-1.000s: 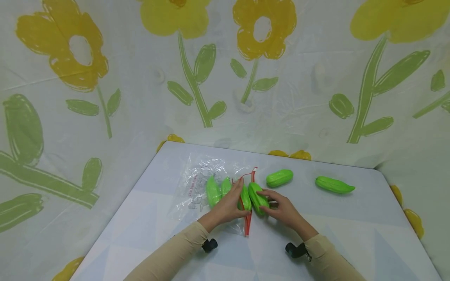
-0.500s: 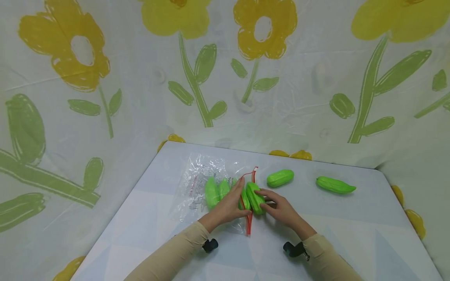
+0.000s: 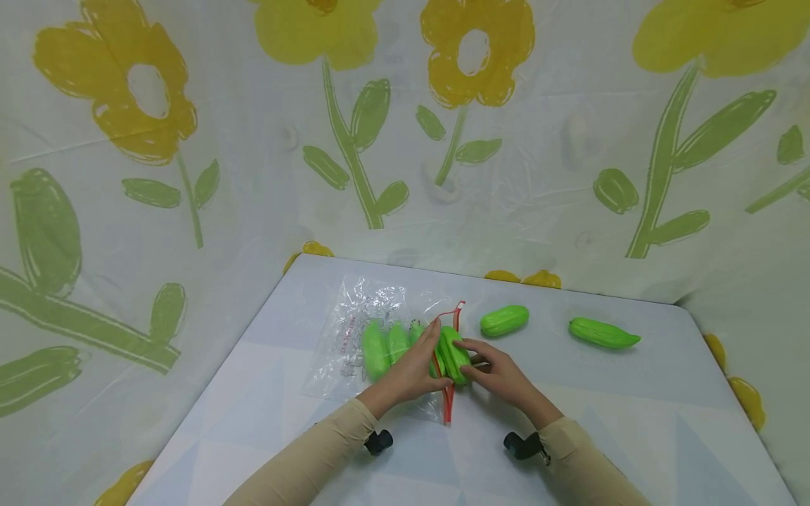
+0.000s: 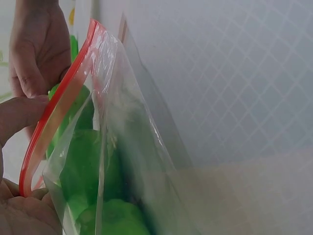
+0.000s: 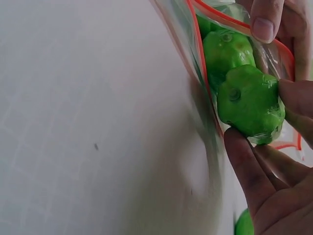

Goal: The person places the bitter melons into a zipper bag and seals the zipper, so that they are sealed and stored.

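Observation:
A clear plastic zip bag (image 3: 324,358) with a red zip edge lies on the table, its mouth facing right. Several green ridged gourds are inside it, one of them a gourd (image 3: 376,351) at the left. My left hand (image 3: 410,369) holds the bag's mouth apart by its red edge (image 4: 58,98). At the opening, my right hand (image 3: 501,376) pinches another green gourd (image 5: 249,100) between thumb and fingers. That gourd is partly within the mouth, against a gourd (image 5: 222,51) in the bag. The left hand hides part of the bag's contents.
Behind the right hand lies a loose green gourd (image 3: 504,321). Farther right is another gourd (image 3: 603,333) with a pointed end. The pale table (image 3: 633,407) meets a flower-printed curtain (image 3: 538,211) at the back and sides.
My right hand has moved left with its gourd, into the bag's mouth. The gourds inside have shifted slightly left. The left hand stays in place on the bag.

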Tool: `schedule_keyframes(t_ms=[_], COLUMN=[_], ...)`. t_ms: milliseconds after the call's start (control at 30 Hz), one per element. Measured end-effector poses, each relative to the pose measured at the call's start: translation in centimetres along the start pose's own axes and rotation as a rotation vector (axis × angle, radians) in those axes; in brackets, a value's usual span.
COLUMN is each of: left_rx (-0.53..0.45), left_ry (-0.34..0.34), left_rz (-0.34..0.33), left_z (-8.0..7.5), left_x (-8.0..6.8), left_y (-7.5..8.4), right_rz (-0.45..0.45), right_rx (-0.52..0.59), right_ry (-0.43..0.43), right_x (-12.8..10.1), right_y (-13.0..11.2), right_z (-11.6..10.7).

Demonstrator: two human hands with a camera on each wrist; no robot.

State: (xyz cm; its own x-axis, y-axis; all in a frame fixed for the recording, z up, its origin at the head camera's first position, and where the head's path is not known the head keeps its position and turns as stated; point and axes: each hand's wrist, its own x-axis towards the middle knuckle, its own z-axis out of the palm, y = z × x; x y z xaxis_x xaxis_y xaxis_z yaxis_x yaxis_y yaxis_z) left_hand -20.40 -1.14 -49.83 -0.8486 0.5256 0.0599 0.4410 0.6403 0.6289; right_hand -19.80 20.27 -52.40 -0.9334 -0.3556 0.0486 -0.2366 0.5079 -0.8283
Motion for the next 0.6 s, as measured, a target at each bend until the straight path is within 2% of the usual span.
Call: schedule_keyframes(t_ms=[333,600], left_rx=[-0.006,-0.008], left_ry=[0.007,0.003], left_rz=[0.019,0.012], left_z=[0.00,-0.14], left_x=[0.10,-0.05], left_y=[-0.06,-0.01], right_rz=[-0.012,0.014], right_rx=[-0.018,-0.014], right_ry=[-0.028,-0.021], right_x=[0.51,0.87], right_y=[-0.21,-0.41], right_z=[0.55,0.89])
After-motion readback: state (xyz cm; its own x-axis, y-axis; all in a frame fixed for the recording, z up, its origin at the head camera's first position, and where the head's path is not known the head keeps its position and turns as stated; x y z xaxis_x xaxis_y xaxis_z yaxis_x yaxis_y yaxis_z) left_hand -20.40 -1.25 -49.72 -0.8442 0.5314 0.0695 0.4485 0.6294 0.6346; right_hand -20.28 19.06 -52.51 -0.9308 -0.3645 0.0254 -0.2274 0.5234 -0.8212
